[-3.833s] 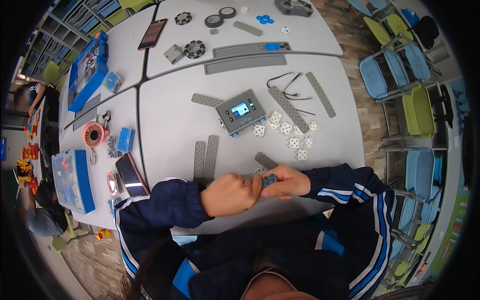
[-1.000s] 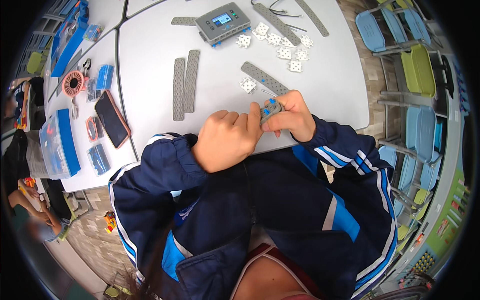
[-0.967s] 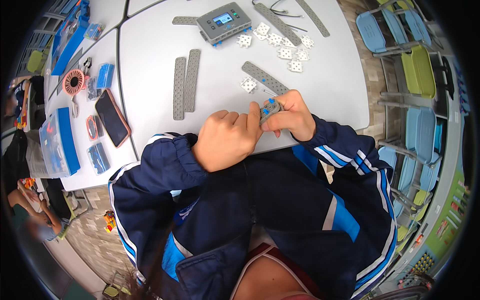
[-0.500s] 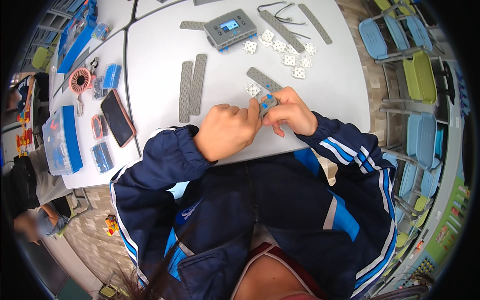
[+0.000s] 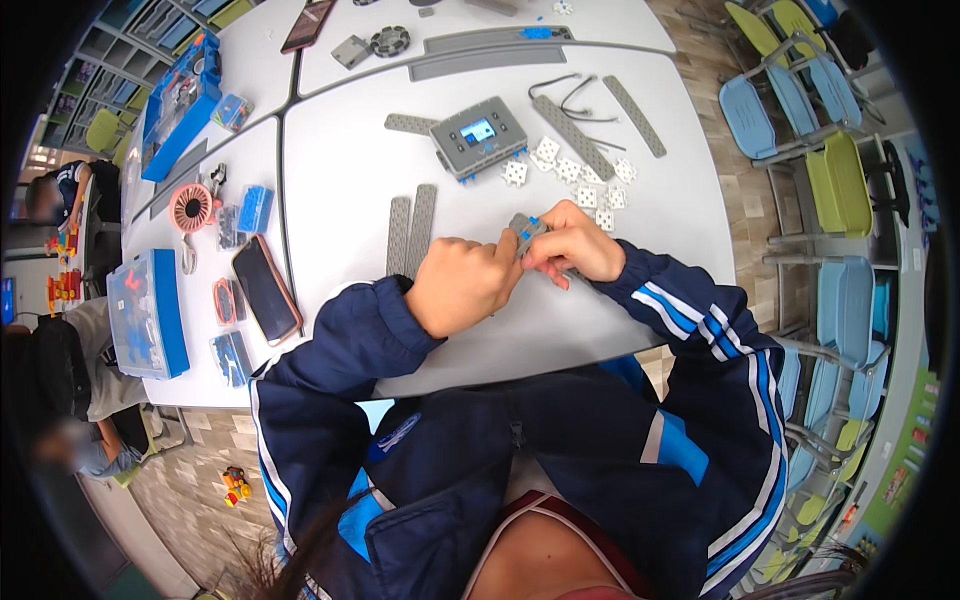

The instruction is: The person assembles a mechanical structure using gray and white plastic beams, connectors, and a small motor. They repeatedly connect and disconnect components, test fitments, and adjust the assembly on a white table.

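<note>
Both hands meet over the near part of the white table (image 5: 560, 320). Between their fingertips is a small grey building-kit piece with blue connector pins (image 5: 524, 230). My left hand (image 5: 462, 285) is closed, its index finger and thumb against the near left side of the piece. My right hand (image 5: 580, 245) pinches it from the right, fingers curled. The fingers hide part of the piece. Just left of my left hand lie two long grey perforated beams (image 5: 410, 230). Beyond my right hand are several white square connectors (image 5: 567, 170).
Farther back stand a grey controller with a lit screen (image 5: 478, 138), another grey beam (image 5: 635, 115) and black cables (image 5: 570, 105). On the left table are a phone (image 5: 267, 290), a pink fan (image 5: 192, 208) and a blue-edged parts box (image 5: 148, 313). Chairs (image 5: 755, 100) line the right.
The view has tilted up, showing more of the far tables. My hands are farther over the table, covering where a grey beam and a white connector lay. They still hold the pinned piece, turned slightly.
</note>
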### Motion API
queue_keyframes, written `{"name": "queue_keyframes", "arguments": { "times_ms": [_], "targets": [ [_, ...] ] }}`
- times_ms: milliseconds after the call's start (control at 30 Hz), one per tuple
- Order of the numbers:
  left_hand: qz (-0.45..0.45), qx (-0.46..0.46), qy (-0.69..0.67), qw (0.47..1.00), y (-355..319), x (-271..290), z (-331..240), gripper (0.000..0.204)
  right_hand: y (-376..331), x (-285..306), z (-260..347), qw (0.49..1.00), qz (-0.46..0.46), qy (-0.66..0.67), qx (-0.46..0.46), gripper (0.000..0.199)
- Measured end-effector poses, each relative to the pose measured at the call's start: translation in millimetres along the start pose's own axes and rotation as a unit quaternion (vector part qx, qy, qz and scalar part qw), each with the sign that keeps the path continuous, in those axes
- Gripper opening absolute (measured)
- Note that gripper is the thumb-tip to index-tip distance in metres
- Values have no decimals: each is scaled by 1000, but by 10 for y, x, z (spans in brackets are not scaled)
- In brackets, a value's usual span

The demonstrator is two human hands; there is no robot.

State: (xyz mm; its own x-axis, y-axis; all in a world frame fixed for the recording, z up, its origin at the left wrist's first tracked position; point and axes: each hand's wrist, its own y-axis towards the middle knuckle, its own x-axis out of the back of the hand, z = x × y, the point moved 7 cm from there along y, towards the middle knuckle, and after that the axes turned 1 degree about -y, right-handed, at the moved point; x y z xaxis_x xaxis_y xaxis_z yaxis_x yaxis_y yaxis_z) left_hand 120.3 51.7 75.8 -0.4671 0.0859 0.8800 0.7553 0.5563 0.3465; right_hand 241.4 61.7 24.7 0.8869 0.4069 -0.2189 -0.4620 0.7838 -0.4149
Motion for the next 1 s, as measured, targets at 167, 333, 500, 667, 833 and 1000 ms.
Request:
{"name": "queue_keyframes", "arguments": {
  "times_ms": [167,333,500,667,833,1000],
  "targets": [
    [22,46,-11,999,84,-40,123,27,79,76,121,999,-8,-28,13,29],
    [62,64,-35,995,146,-65,176,24,121,142,148,998,5,-66,4,37],
    [50,65,-29,996,170,-99,188,25,153,183,159,997,25,-66,-28,38],
    [71,104,-113,986,266,-95,253,19,198,229,109,997,51,-12,-49,32],
    [121,123,-149,974,310,-145,323,24,230,252,-53,991,27,105,-74,20],
    [67,165,-205,962,348,-120,522,27,319,312,46,999,6,50,-2,12]
  ]
}}
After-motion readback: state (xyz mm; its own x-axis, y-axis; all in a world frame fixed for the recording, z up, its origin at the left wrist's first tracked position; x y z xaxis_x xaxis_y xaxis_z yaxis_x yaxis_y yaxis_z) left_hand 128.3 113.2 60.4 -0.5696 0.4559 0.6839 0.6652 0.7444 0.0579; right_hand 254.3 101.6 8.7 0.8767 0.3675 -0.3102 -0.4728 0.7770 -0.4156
